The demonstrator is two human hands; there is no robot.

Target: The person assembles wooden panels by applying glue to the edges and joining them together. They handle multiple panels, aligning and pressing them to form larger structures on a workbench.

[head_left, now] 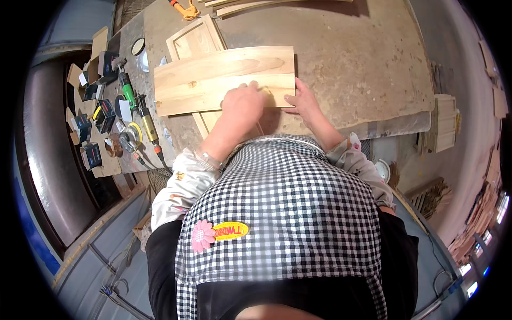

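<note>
One pale wooden board [224, 80] is lying flat across the dusty workbench [362, 69], and both of the person's hands are resting on its near edge. The left hand [242, 104] is lying knuckles-up on the board with the fingers curled down over something yellowish at the edge; whether it is pinching that piece or only pressing on it cannot be told. The right hand [301, 101] is sitting just beside it, fingers spread and pressed flat where the board's lower right corner is meeting the bench. Under the board one framed wooden panel [194, 40] is showing, its upper part sticking out behind and a strip of it coming out toward the person. Two long wooden strips [250, 5] are lying at the far edge of the bench, and one orange clamp [184, 8] is lying near them. Left of the board, one green-handled tool [127, 90] and one power tool with a yellow grip [148, 125] are lying side by side, with one round sanding pad [132, 133] and one roll of tape [138, 46] close by. Around them several small dark boxes [105, 114] are sitting among flattened cardboard pieces [98, 45]; what the boxes are holding cannot be seen. The person is wearing a black-and-white checked apron [282, 213] and a wristwatch [209, 160] on the left wrist.
</note>
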